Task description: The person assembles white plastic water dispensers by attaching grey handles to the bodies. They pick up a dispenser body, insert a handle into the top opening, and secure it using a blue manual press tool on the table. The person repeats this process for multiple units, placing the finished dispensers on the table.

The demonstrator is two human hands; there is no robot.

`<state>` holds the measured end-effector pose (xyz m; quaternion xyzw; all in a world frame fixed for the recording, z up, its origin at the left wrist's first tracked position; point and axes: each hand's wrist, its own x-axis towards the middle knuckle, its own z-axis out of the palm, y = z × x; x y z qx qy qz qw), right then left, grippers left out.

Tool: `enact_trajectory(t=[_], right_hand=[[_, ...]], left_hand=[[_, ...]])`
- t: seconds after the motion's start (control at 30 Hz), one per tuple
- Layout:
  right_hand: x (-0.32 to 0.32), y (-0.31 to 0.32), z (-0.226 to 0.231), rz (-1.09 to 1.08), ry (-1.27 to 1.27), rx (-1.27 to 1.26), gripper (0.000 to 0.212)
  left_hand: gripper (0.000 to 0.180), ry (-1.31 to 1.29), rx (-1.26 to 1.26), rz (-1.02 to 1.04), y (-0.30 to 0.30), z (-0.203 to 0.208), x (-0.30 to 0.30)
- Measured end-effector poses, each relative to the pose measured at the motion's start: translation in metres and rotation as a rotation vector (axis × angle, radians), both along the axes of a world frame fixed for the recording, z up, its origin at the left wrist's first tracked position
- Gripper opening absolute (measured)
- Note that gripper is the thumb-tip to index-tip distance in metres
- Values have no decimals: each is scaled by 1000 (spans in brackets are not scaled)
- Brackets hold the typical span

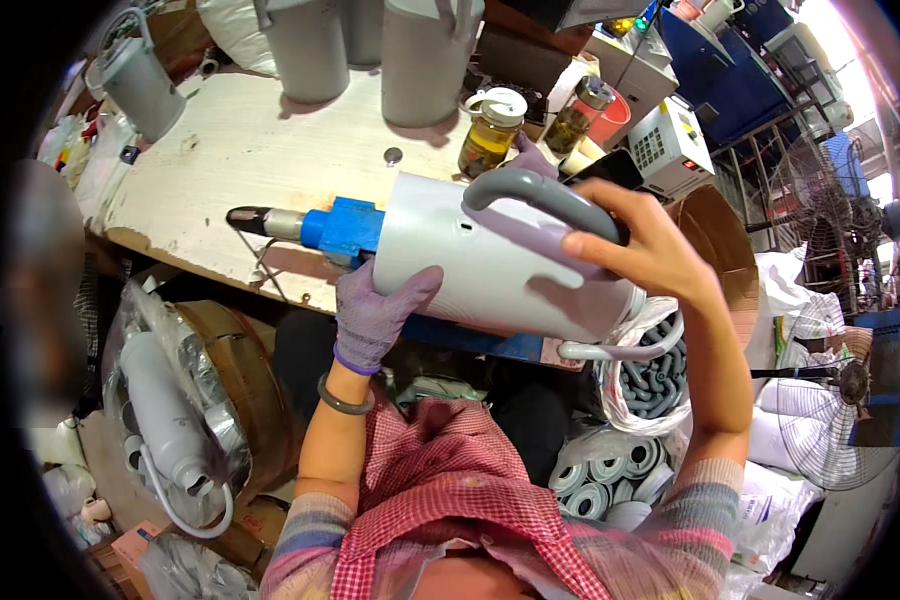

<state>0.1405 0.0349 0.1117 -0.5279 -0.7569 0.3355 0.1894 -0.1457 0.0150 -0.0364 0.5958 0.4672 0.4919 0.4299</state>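
A light grey watering can (500,260) lies on its side across the table's front edge. Its left end meets a blue metal block (350,228) with a pointed dark-tipped tool beyond it; how far the block reaches inside is hidden. My left hand (375,315), in a purple glove, grips the can's rim there, thumb along the wall. My right hand (645,240) is bare and closes on the dark grey curved handle (540,190) near its right end. At the can's lower right a thin curved spout (630,350) sticks out. A purple glove (535,157) shows partly behind the can.
Several grey cans (425,60) stand at the table's back. Jars with lids (492,130) sit behind the can. A bag of grey handles (655,375) and a bag of round parts (610,470) are at right. A box with a can (165,400) stands left, a fan (825,420) far right.
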Motion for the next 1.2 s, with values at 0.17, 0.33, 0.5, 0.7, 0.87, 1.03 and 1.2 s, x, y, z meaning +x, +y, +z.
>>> enact_trajectory(t=[0.17,0.33,0.5,0.7,0.87,1.03,1.2], right_hand=[[-10,5,1,-3,-253,213,42],[81,-33,17,-243,-276,190,35],[120,-92,8,-422,-254,231,30],[170,-136,-33,-579,-178,258,23],[175,-142,-51,-593,-77,166,23],[180,-148,-63,-614,-68,176,23],[198,-164,-77,-653,-50,199,25]], left_hand=[[45,-327,64,100,-17,12,-13],[28,525,282,-219,-13,-32,-13],[39,1039,25,-269,48,-121,28],[34,699,43,-174,40,-92,34],[26,920,232,6,27,-80,31],[22,807,289,29,15,-74,18],[21,304,-173,-86,-33,-2,36]])
